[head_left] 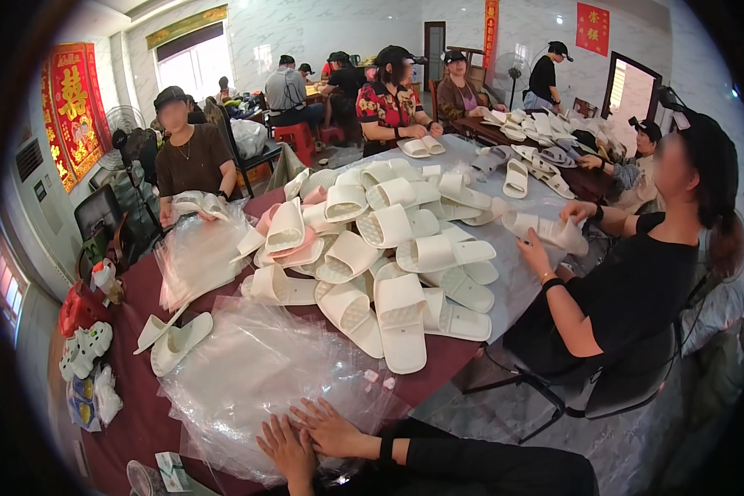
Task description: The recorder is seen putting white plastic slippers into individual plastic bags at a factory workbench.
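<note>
My left hand (289,450) and my right hand (329,428) lie side by side, fingers spread, flat on the near edge of a stack of clear plastic bags (256,372). Neither hand holds anything. The stack rests on a dark red table (136,413). Just beyond the bags a big heap of white slide slippers (372,248) covers the table's middle, a few pink ones mixed in. A loose pair of white slippers (174,339) lies to the left of the bags.
A person in black (628,281) sits at the right handling a slipper. Another person (188,161) at the far left works with a second pile of plastic bags (194,256). More people and slippers fill the tables behind. Small packets and a toy (87,364) sit at the table's left edge.
</note>
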Motion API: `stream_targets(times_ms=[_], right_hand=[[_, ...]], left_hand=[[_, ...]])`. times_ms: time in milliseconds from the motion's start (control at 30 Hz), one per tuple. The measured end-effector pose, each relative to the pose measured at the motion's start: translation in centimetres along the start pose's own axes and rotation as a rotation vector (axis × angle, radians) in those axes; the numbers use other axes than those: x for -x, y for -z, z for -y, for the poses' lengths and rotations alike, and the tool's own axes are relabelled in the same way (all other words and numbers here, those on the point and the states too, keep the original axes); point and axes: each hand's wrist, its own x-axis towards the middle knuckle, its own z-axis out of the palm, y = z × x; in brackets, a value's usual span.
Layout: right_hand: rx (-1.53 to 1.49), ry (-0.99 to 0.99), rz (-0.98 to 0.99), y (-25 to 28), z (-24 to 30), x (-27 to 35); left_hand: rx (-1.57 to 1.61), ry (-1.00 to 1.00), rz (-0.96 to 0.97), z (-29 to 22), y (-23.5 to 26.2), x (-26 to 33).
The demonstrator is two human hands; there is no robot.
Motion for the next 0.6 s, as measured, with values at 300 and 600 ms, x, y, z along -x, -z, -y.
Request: stream_targets(times_ms=[300, 600], right_hand=[[-0.23, 0.056, -0.216, -0.7, -0.3, -0.3], [-0.052, 0.002, -0.069, 0.1, 0.1, 0.1]], left_hand=[[0.07, -0.172, 0.02, 3.7, -0.8, -2.6], [-0.016, -0.28, -0.159, 1.2, 6.4, -11.0]])
